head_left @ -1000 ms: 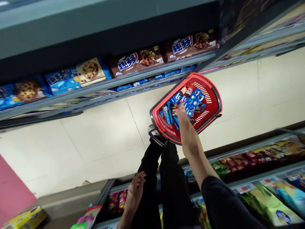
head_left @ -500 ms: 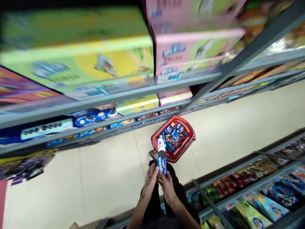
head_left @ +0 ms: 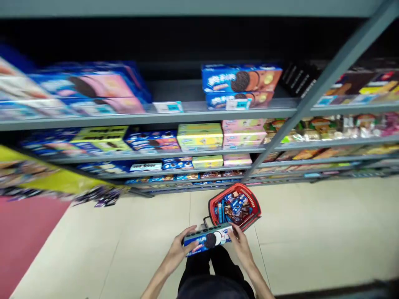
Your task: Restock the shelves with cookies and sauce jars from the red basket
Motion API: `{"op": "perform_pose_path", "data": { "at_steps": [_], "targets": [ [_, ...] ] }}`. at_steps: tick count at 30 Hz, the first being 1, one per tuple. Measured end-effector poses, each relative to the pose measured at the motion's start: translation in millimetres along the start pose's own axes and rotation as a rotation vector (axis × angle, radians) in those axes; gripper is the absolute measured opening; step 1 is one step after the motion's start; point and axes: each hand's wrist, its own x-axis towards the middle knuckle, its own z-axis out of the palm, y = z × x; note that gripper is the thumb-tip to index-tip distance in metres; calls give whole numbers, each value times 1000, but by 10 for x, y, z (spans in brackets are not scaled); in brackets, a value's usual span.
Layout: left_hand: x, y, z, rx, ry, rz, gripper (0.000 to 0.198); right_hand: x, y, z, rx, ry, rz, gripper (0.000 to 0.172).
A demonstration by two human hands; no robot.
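A long blue cookie box point(head_left: 210, 239) with a dark sandwich cookie on its front lies sideways between my two hands. My left hand point(head_left: 181, 245) grips its left end, the thumb across the front. At the other end, my right hand point(head_left: 240, 241) has its fingers round the box's edge. Just beyond the box, on the floor, stands a red shopping basket point(head_left: 254, 203) holding several blue and brown packets.
Shelves point(head_left: 149, 120) of boxed cookies run across the front; a gap shows beside a blue box stack point(head_left: 241, 85). Bagged snacks point(head_left: 324, 126) fill the right bays. A yellow display point(head_left: 62, 178) stands at left, above pale floor tiles point(head_left: 149, 232) and a red floor area point(head_left: 28, 236).
The cookie box has turned from lengthwise to sideways, and my hands have moved apart to its two ends. My view has tilted up, showing more of the shelves.
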Motion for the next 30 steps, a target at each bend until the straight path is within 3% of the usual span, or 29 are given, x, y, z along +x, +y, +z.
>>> {"op": "perform_pose_path", "data": {
  "at_steps": [2, 5, 9, 12, 18, 21, 26, 30],
  "targets": [
    [-191, 171, -25, -79, 100, 59, 80, -50, -175, 67, -22, -52, -43, 75],
    [-425, 267, -15, -244, 348, 115, 78, -90, -276, 236, 30, -41, -118, 73],
    [-657, 192, 8, -312, 583, 137, 74, -50, -344, 464, 26, 24, -153, 66],
    [-781, 123, -69, -341, 709, 88, 79, -47, -502, 624, -56, -68, -215, 63],
    [-921, 189, -525, -449, 735, 176, 79, -207, -943, 925, -156, -229, -309, 59],
    [-927, 290, -784, -444, 661, 262, 70, -336, -1067, 1109, -170, -241, -321, 66],
    [-909, 427, -1275, -448, 565, 346, 66, -609, -1133, 1583, -193, -101, -359, 76],
    [-922, 389, -1850, -475, 490, 409, 67, -840, -1042, 2105, -170, 18, -341, 81]
  ]
}}
